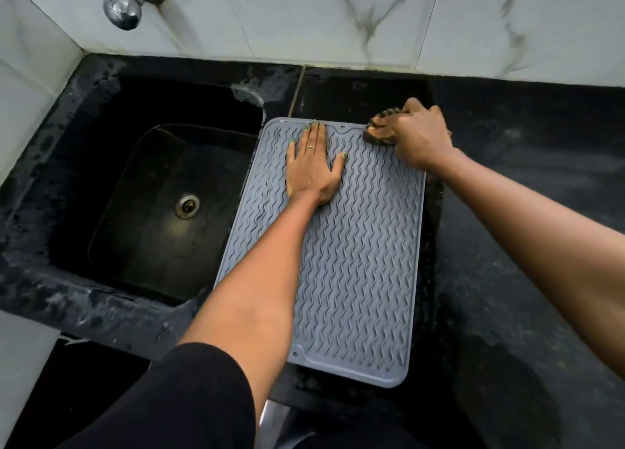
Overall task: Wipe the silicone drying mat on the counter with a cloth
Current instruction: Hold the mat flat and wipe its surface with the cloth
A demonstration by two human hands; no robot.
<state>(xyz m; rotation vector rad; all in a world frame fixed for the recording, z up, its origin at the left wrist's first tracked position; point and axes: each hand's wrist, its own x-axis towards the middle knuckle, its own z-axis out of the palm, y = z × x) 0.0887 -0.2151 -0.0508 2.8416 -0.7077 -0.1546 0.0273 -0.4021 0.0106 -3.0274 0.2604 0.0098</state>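
A grey silicone drying mat (351, 262) with wavy ridges lies on the black counter (527, 212), its left edge reaching over the sink's rim. My left hand (313, 166) lies flat on the mat's far left part, fingers straight, pressing it down. My right hand (421, 134) grips a bunched dark cloth (378, 129) with orange patches at the mat's far right corner, where the cloth touches the mat.
A black sink (142, 191) with a metal drain (187, 206) is sunk into the counter left of the mat. A chrome tap (123, 7) juts from the marble wall (338, 19) behind. The counter's front edge runs just below the mat.
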